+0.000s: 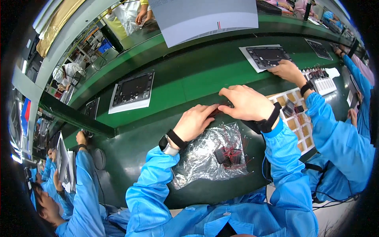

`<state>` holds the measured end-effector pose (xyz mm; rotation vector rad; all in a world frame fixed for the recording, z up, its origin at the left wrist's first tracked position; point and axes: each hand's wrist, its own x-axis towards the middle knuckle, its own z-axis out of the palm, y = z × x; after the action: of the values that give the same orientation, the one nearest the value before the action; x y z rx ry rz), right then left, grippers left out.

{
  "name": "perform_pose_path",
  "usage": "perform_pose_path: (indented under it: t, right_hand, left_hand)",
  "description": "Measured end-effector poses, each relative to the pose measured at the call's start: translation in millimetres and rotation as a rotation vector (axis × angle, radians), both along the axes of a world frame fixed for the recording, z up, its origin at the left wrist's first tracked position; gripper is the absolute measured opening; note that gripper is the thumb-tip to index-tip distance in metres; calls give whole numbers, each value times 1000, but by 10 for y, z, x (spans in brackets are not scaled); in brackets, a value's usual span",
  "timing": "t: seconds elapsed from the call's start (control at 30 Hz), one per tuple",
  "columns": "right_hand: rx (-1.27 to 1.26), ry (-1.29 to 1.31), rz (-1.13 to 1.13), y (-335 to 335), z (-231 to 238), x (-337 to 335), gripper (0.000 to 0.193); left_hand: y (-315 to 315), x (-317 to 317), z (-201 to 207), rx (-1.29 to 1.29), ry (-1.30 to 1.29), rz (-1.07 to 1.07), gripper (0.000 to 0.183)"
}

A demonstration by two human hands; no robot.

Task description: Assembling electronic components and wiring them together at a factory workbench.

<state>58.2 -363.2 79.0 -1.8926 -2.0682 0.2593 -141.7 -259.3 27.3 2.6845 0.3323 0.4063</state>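
Observation:
My left hand (194, 123) and my right hand (249, 103) meet over the dark green bench. The left hand's fingers are pressed together around something small, dark and reddish, mostly hidden beneath them. The right hand's fingers are curled, its thumb tip at the left fingertips; what it grips is hidden. Closer to me lies a crinkled clear plastic bag (197, 164), with a bunch of small black parts with red wires (229, 157) on it. More thin red wires stick out around the bag's right edge.
Black flat device panels (132, 90) (268, 56) rest on white sheets along the green strip. A co-worker's hand (288, 72) touches the right panel. Beside that arm are a compartment tray (294, 124) and a white rack (324, 85). A dark post (75, 114) stands left; a grey monitor-like panel (209, 19) overhangs.

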Motion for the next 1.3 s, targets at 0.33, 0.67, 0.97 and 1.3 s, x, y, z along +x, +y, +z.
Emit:
perform_pose_path:
  t: [0.33,0.67,0.97,1.3]
  right_hand:
    - [8,35,25,36,-71,-9,39]
    - [-48,255,199,190,-263,-112,54]
    - [71,239,99,178,-2,-75,35]
    - [76,387,231,172,-41,-69,38]
  left_hand:
    - [111,-4,54,-203,-84,37,34]
    - [45,33,77,-438,-278,-1,32]
    - [231,-55,101,-747,-315,99,36]
    - [234,-56,86,-797,-335,97,28]
